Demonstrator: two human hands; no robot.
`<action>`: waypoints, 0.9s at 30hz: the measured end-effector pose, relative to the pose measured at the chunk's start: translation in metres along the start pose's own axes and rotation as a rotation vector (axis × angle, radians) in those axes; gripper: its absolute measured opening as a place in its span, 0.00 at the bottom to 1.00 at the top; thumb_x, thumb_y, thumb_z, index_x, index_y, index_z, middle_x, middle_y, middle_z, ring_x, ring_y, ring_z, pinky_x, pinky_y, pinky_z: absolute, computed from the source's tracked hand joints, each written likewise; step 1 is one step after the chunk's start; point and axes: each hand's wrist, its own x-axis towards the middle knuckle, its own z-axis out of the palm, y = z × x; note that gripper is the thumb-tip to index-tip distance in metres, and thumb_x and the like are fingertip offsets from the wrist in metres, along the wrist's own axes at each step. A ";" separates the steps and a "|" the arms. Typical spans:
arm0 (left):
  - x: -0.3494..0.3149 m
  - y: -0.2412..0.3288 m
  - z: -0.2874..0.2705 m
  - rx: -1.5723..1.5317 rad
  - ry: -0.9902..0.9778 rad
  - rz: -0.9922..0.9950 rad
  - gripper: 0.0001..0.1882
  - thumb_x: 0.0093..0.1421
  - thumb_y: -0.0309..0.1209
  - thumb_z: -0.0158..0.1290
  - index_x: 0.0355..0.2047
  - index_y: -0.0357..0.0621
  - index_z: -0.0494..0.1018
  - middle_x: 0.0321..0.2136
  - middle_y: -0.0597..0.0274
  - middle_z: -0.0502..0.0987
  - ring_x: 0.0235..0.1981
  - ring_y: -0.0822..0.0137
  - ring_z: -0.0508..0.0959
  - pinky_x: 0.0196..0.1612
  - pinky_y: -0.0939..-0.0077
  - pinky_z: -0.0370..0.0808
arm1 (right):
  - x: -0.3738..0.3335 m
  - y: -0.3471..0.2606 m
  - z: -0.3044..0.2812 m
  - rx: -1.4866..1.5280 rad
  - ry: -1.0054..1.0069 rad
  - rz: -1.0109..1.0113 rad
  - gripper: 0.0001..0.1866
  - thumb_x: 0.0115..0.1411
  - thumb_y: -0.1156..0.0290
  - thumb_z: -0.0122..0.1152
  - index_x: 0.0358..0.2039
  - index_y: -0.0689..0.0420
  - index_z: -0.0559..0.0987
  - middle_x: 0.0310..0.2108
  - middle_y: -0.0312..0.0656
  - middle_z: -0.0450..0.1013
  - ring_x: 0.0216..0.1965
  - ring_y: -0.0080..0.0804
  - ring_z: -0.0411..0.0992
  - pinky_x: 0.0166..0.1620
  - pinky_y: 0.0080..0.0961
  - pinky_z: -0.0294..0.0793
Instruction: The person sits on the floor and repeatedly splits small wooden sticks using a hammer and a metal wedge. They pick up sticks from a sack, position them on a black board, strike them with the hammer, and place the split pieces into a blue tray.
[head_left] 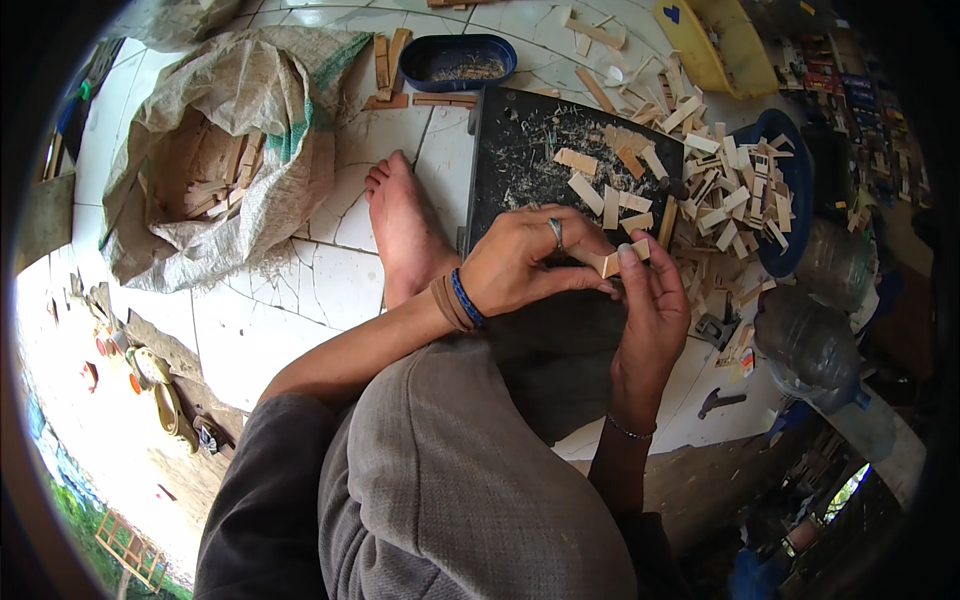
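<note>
My left hand (530, 250), with a ring and wrist bands, is closed around one end of a small pale wood piece (609, 266). My right hand (652, 305) pinches the wood too, its thumb lying across it. Pale wood shows on both sides of that thumb; whether it is one piece or two I cannot tell. Beneath and beyond the hands is a black board (520, 150) strewn with shavings and several loose wood pieces (577, 161). To its right lies a big heap of small cut wood pieces (735, 195), partly in a blue basin (797, 240).
A woven sack (130, 215) of wood offcuts stands at left, near my bare foot (402, 215). Farther off are a dark blue tray (408, 75) and a yellow container (690, 45). A hammer (720, 402), a small plane-like tool (715, 330) and a clear plastic bottle (808, 335) lie right.
</note>
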 end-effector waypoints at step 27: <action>0.010 0.003 -0.051 0.509 0.018 -0.113 0.18 0.59 0.34 0.66 0.48 0.43 0.78 0.42 0.56 0.83 0.44 0.53 0.80 0.46 0.63 0.76 | -0.005 -0.006 0.004 -0.172 0.012 -0.103 0.16 0.67 0.74 0.67 0.52 0.66 0.77 0.35 0.39 0.80 0.38 0.17 0.74 0.43 0.17 0.73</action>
